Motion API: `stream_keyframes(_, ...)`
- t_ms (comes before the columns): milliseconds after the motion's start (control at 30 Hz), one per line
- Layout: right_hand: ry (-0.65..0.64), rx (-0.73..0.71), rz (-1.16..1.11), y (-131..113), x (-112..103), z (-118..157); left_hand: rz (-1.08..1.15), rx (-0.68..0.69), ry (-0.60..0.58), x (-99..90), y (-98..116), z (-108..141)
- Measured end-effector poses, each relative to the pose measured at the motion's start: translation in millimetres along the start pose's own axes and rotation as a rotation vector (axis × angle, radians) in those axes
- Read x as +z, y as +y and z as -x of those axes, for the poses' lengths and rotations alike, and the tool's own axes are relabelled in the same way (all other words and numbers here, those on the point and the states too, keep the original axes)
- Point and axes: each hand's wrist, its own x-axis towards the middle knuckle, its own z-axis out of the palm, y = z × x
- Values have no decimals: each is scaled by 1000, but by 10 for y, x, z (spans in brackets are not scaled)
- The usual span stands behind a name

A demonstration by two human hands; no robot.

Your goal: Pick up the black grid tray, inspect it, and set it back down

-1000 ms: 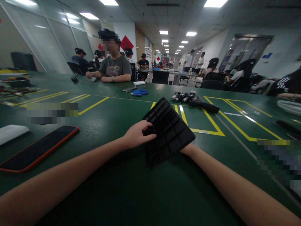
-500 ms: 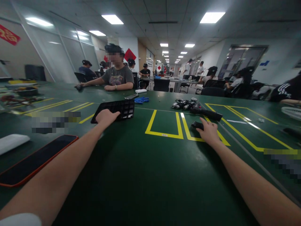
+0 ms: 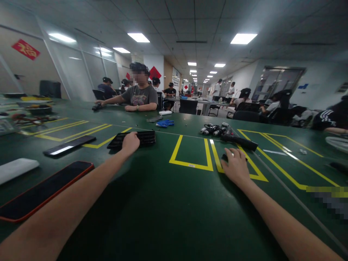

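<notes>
You have the black tray (image 3: 148,137) low at the table's (image 3: 163,203) left under your left hand (image 3: 131,143), and a small dark object (image 3: 224,157) at the right yellow outline (image 3: 215,156) under your right hand (image 3: 236,163). Fingers hide both grips, so clamped or loose cannot be told; tray and object sit apart, neither hand clear yet.

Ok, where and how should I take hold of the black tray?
I'd take the black tray by its right end, coming in from the right with thumb and fingers on opposite faces of the edge. It looks wide and low, and that end is uncovered, while the left hand covers part of its middle. I can't tell whether its underside sits flush.
</notes>
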Motion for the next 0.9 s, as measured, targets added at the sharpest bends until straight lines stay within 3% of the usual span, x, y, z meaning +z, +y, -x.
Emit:
stream_keyframes(100,-104,-161,-192,-474,-227,243,1,83,-34,134,75,406)
stream_keyframes(233,-377,-453,-446,-1032,-574,666,-84,421,-292,231,54,922)
stream_keyframes(333,-524,-646,-526,-1196,-756,841,-141,440,-392,204,44,1082)
stream_keyframes(433,-577,-660,-547,-1196,-819,854,-180,451,-404,171,77,1078)
stream_keyframes(567,-550,-658,-542,-1199,-836,834,-180,461,-394,171,116,1024)
stream_keyframes(633,-536,-678,-548,-1219,-836,831,-176,471,-335,171,140,1045)
stream_keyframes(767,-403,-696,-539,-1074,-723,672,-159,638,-221,121,321,1325)
stream_keyframes(833,-236,-608,-449,-841,-575,480,-134,754,-302,87,494,1559)
stream_keyframes(900,-59,-408,-302,-532,-377,248,-104,916,-459,71,681,1772)
